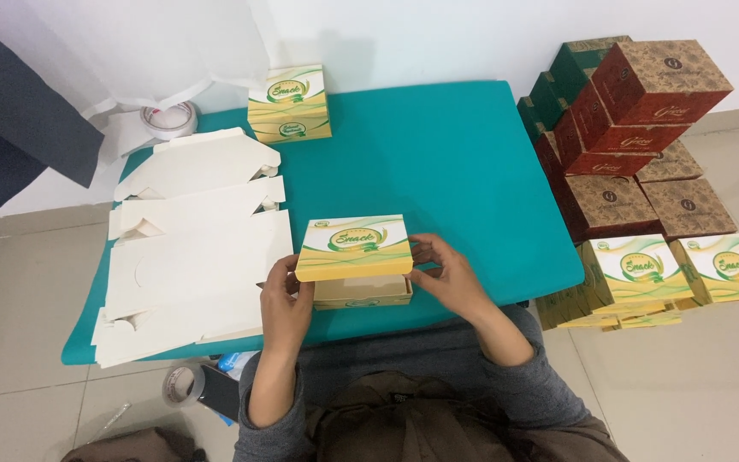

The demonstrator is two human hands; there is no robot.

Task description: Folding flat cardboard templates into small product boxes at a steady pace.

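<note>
A yellow, white and green cardboard snack box (354, 248) stands near the front edge of the teal table (455, 162), its lid partly raised over the base. My left hand (284, 295) grips the box's left side. My right hand (442, 269) holds its right side, fingers on the lid edge. A second, closed box of the same kind (289, 104) stands at the back of the table.
A pile of flat, unfolded white box blanks (194, 239) covers the table's left part. A tape roll (169, 120) lies at the back left, another (183, 387) on the floor. Stacked red, brown, green and yellow boxes (643, 154) stand on the floor to the right.
</note>
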